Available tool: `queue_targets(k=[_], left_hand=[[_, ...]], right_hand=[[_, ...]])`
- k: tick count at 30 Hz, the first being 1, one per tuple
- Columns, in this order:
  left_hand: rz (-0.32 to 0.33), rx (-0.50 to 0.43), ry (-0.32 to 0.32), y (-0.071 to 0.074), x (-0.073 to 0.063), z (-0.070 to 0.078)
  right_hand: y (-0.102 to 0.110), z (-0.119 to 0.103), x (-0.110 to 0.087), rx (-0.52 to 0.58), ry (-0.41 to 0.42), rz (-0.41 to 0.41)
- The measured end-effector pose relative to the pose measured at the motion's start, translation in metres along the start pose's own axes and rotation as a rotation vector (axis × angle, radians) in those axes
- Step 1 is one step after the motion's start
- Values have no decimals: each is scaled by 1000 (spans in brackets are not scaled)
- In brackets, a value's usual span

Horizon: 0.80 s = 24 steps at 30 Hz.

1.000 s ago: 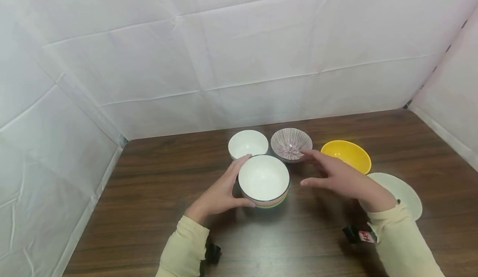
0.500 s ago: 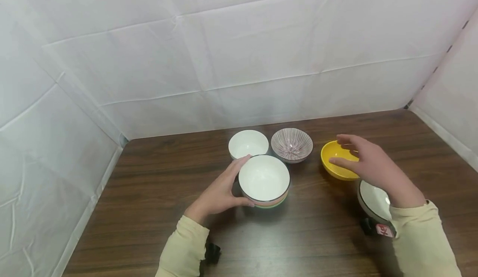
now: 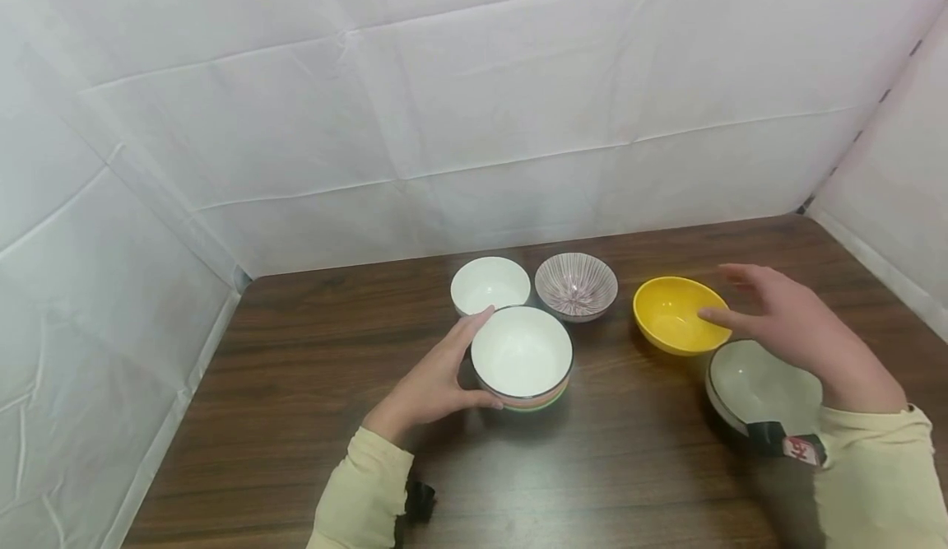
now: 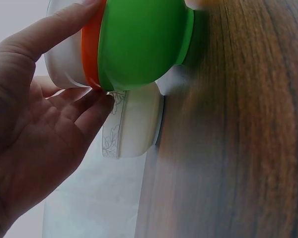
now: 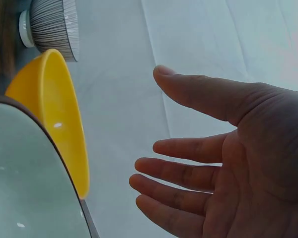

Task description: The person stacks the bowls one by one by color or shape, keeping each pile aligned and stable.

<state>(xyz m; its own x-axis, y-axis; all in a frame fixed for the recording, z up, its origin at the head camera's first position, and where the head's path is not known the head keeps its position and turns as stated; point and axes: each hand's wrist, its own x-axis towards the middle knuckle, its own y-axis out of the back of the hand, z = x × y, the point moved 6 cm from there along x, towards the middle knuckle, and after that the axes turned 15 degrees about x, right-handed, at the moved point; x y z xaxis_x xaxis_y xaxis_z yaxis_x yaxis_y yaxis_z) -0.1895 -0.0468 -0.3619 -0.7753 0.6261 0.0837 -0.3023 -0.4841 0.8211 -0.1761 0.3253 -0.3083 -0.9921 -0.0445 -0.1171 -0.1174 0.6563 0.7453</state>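
Observation:
My left hand [image 3: 437, 376] holds the near side of a bowl stack [image 3: 522, 353], thumb at the front and fingers behind. On top is a white bowl with a dark rim; in the left wrist view an orange band and a green bowl [image 4: 139, 42] show beneath it, the green foot at the tabletop. My right hand [image 3: 807, 331] hovers with fingers spread and holds nothing. It is between the yellow bowl [image 3: 670, 314] and the dark-rimmed pale bowl [image 3: 763, 384], its thumb overlapping the yellow rim in the head view. In the right wrist view its fingers [image 5: 179, 176] are apart from both bowls.
Behind the stack stand a white bowl [image 3: 490, 284] with a leaf-patterned outer band and a striped bowl [image 3: 576, 286]. All are on a dark wooden table [image 3: 318, 368]. White sheeting [image 3: 474, 104] walls off the back and both sides.
My right hand has moved right, from near the striped bowl across the yellow bowl, uncovering the yellow bowl and more of the pale one. My left hand and the stack have stayed put.

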Motion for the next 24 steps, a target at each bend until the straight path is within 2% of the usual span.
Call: queue_targets(k=[10,14,20,24], left_hand=[[-39,-67,0,-5,-1,0],[-50,-103,21,-9,-2,-1],[-15,-153,76,-15,-5,0],[19,-170,109,-16,-8,-1]], right_hand=[[-2,25,-20,-25,-29,-5],[-2,35,-31,-42,-44,5],[-4,49,-42,-47,-65,10],[-10,58,-47,-8,-72,9]])
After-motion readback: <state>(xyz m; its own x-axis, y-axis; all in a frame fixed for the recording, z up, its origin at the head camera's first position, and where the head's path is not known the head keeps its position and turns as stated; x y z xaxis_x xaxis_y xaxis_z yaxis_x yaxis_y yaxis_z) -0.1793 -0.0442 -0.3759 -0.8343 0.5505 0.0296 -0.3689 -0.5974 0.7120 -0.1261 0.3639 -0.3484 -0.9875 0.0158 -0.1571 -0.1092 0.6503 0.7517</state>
